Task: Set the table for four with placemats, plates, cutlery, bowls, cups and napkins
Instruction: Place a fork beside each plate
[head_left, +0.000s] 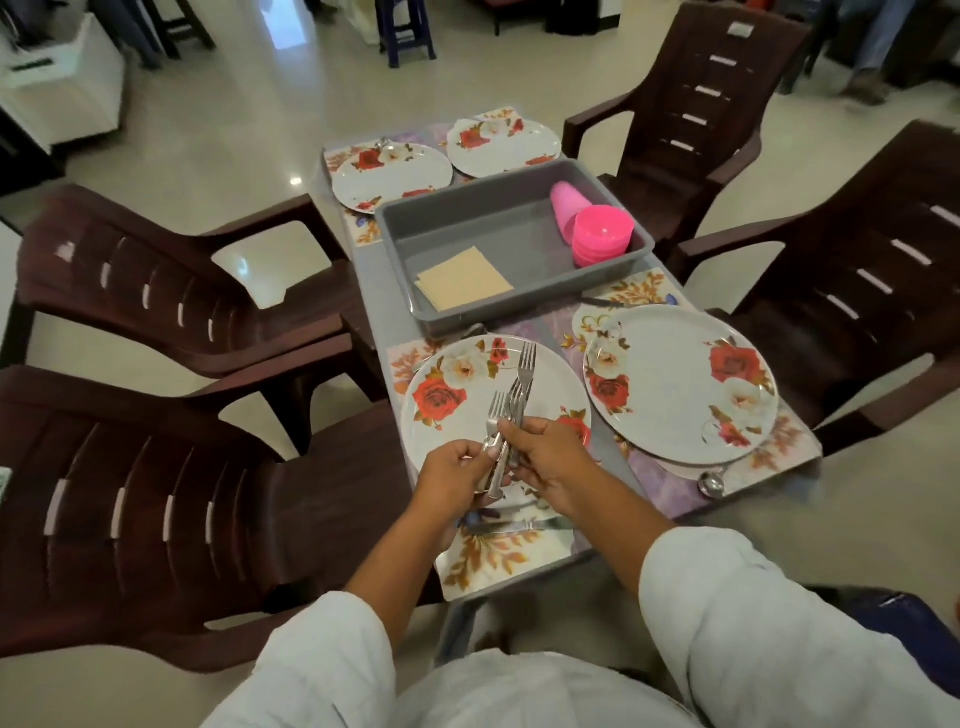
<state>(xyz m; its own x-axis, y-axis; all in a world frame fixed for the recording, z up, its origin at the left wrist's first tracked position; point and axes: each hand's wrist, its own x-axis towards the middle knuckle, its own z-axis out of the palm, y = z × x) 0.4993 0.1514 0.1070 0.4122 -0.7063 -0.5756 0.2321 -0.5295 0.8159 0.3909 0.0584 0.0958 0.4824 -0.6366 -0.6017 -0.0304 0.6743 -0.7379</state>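
We see both hands in the lower centre of the frame, held above the near edge of the left near plate (553, 387); the left hand (454, 470) has its fingers curled around the handles of a bundle of forks (514, 402), and the right hand (550, 460) pinches the same bundle between thumb and fingers; the tines point up the frame, over the plate. To the right lies the right near plate (680, 384); both plates rest on flowered placemats (493, 558); a spoon (710, 484) lies near the lower right corner of the table (371, 296), just beside that plate. In the centre of the frame stands a grey tub (519, 314); inside it we find tan napkins (465, 278) in its lower left part, and in its upper right corner a tilted stack of pink cups (565, 205) touching a stack of pink bowls (605, 234). Two far plates (392, 174) lie in the upper centre, behind the tub; brown chairs (156, 291) stand at the left and at the right of the table.
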